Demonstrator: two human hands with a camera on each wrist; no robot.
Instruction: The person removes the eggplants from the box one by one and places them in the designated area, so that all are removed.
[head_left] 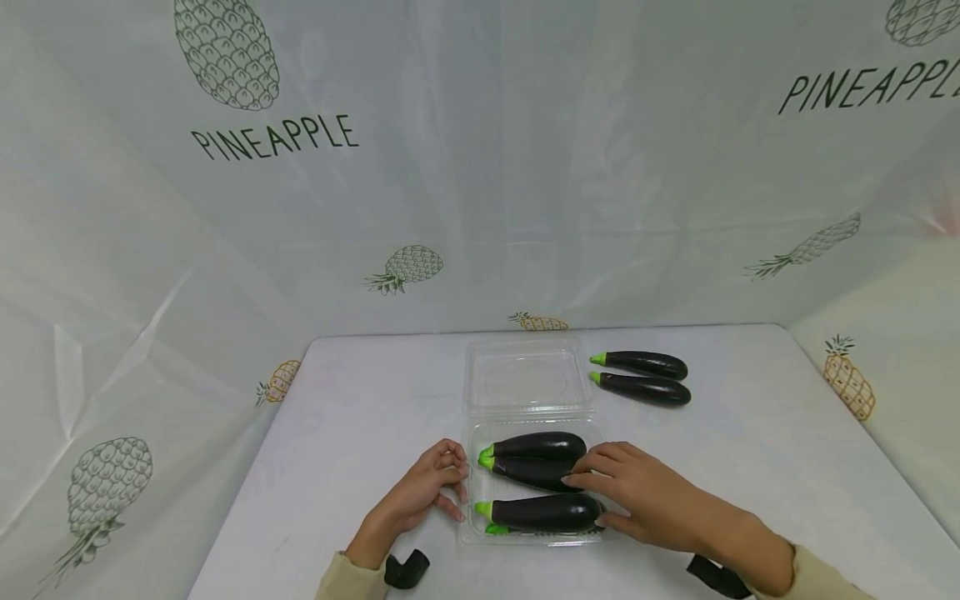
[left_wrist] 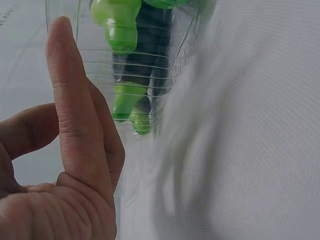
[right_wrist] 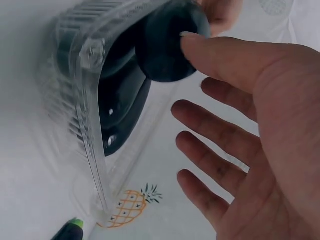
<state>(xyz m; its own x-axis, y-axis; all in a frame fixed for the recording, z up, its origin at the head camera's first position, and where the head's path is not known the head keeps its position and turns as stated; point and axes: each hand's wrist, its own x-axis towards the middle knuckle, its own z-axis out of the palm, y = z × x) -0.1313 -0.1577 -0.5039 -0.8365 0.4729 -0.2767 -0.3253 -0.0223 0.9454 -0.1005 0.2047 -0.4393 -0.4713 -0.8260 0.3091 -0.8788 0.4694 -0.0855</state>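
Note:
A clear plastic clamshell box (head_left: 468, 533) lies on the table with its lid (head_left: 528, 379) folded back. Several dark eggplants with green stems are in it. One front eggplant (head_left: 543, 512) lies on top of another, whose green stem (head_left: 497, 529) peeks out below. Farther back, two eggplants (head_left: 543, 446) lie side by side. My right hand (head_left: 641, 496) is at their rounded ends; in the right wrist view its thumb (right_wrist: 225, 55) touches the front eggplant's end (right_wrist: 167, 47), the other fingers spread apart. At the box's left side, my left hand (head_left: 427, 483) has loosely bent fingers.
Two more eggplants (head_left: 645, 389) lie on the white table (head_left: 750, 442) right of the lid. A black strap piece (head_left: 407, 570) is by the left wrist, another (head_left: 717, 577) by the right. A pineapple-print sheet (head_left: 487, 183) rises behind the table.

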